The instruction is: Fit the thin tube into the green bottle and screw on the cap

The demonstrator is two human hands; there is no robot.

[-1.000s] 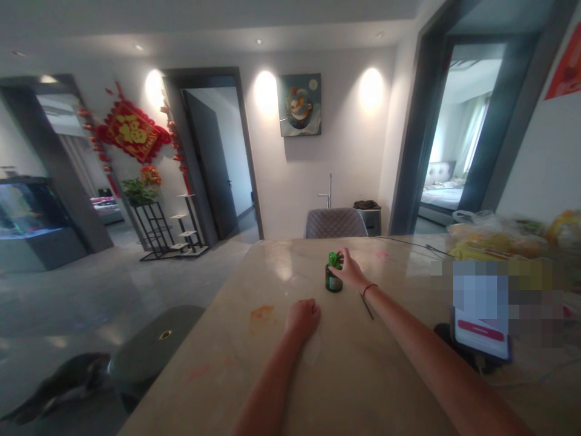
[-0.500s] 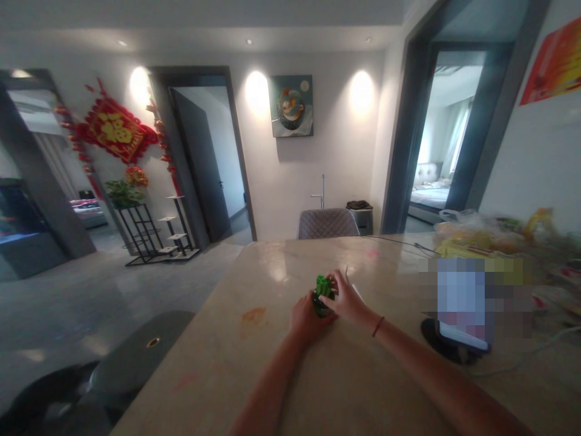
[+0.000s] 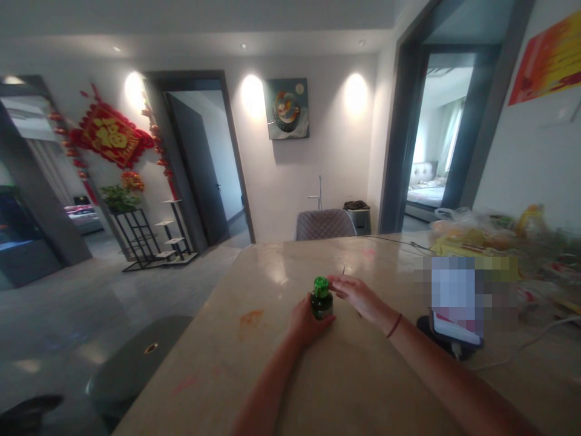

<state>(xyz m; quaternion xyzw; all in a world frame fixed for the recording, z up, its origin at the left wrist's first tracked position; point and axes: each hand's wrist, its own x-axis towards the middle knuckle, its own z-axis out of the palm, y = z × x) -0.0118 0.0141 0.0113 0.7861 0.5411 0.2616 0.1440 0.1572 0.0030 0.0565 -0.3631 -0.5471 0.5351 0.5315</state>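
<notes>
On the beige table (image 3: 272, 375), left hand (image 3: 305, 321) grips a green-capped bottle (image 3: 321, 301), right hand (image 3: 356, 292) open-fingered just beside its cap

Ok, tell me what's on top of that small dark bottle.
A green cap sits on the bottle. The right hand has its fingers beside the cap; contact is unclear. The left hand wraps the bottle's lower part, hiding its base.

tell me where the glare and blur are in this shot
Head view: the wall lamps burn out to white, the table mirrors them as pale patches beyond the bottle, the bags at the right edge are smeared, and the door frames lean from the wide lens.
</notes>
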